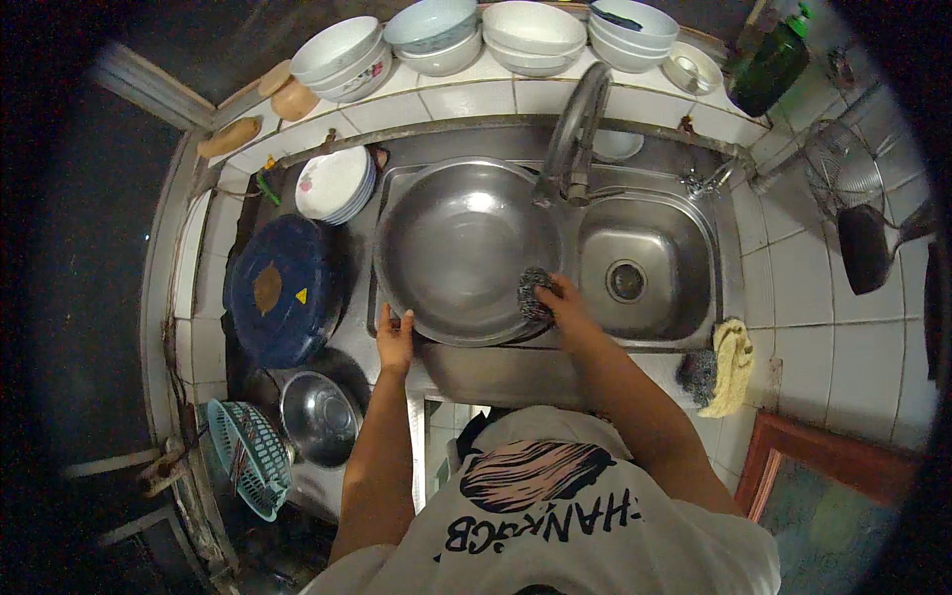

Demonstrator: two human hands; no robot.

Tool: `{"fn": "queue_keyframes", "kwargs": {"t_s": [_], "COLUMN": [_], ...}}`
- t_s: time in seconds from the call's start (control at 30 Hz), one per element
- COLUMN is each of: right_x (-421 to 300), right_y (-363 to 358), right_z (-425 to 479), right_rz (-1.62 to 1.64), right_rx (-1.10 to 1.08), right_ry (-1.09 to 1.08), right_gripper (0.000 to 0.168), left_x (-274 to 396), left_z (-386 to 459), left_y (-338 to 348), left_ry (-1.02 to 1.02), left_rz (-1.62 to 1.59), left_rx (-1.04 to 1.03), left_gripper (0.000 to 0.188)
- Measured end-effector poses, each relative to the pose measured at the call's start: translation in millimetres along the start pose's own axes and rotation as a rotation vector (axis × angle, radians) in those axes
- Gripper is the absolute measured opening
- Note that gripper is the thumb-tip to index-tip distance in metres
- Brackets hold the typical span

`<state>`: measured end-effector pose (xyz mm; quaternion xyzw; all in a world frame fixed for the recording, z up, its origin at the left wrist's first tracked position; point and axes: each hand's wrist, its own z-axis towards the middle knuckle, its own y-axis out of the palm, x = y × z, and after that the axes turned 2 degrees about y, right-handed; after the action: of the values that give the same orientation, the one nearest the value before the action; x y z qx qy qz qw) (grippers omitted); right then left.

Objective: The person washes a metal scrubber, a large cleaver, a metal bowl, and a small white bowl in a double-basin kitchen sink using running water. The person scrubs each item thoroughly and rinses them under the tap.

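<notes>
A large round stainless steel basin [468,260] sits over the left bowl of the sink. My right hand [565,301] grips a steel wool scrubber [533,294] at the basin's lower right wall. At the lower left rim is my left hand [395,342], its thumb at the rim and its fingers along the outside. The curved metal faucet [573,141] arches over the basin's upper right edge. To the right, the smaller sink bowl [647,245] shows its drain [626,281].
A dark blue lid [279,290], stacked plates [332,182], a metal bowl [320,418] and a green plastic basket [249,457] stand left. Stacked bowls [533,37] line the back ledge. A yellow cloth [727,370] lies right, below a hanging spatula [863,249] and strainer [844,163].
</notes>
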<state>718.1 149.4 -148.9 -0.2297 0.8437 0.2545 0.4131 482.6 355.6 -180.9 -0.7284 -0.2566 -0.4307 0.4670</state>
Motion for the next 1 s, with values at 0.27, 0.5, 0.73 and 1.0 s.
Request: {"fn": "queue_keyframes", "kwargs": {"t_s": [0.27,0.5,0.73,1.0], "right_x": [-37.5,29.7,-29.4,8.0], "right_y": [-67.7,-118.5,-115.7,-105.0], "right_z": [-26.7,-14.6,-21.6,-33.1], "right_rz": [-0.318,-1.294,-0.903,-1.101], "right_rx": [0.285,0.131,0.537,0.236], "right_ry": [-0.435,-0.127,-0.496,-0.185], "right_gripper": [0.042,0.038,0.034,0.035], "left_x": [37.2,82.8,81.0,64.8], "left_z": [-22.9,-61.3,-95.1,-107.2], "left_y": [15.0,58.3,91.9,99.5], "left_ry": [0.256,0.623,0.8,0.769], "left_rz": [0.407,0.718,0.738,0.84], "left_rx": [0.177,-0.184,-0.467,-0.585], "left_gripper": [0.068,0.064,0.055,0.059]}}
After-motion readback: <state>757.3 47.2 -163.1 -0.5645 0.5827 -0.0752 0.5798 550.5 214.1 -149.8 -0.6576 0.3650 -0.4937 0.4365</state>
